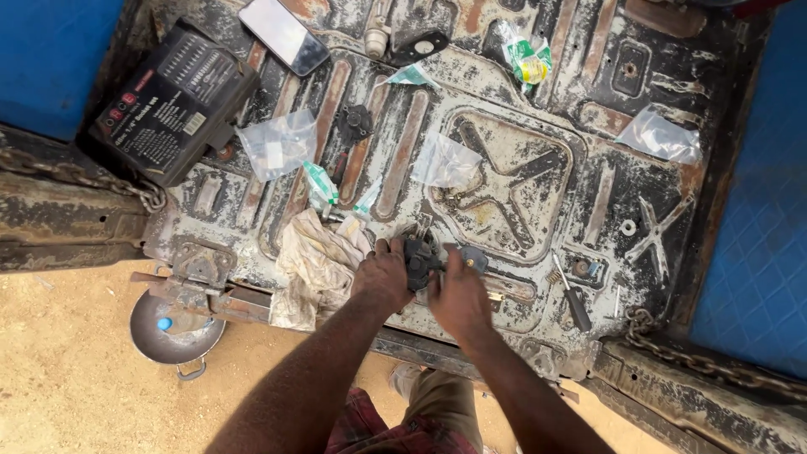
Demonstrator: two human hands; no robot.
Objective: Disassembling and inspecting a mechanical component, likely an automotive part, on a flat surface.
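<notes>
**Small dark part held at the near edge of the tailgate**

I have both hands on a small dark mechanical part (418, 262) over the worn metal tailgate (513, 181), close to its near edge. My left hand (382, 276) wraps around the part's left side, fingers closed on it. My right hand (458, 294) is pressed against its right side; I cannot tell whether those fingers truly grip it or only steady it, since the back of the hand hides them.

The risk I see is the drop. The part sits so near the edge that a slip would likely send it, or any loose piece from it, down into the sand (76, 370) below, where a small piece would be hard to find. The crumpled rag (315, 261) lies just beside my left hand and could snag or hide something that falls. The screwdriver (570, 296) lies near my right hand, toward the near right corner, and a careless elbow could roll it off. Thin plastic bags (277, 145) are scattered farther back; a gust could lift them.
</notes>
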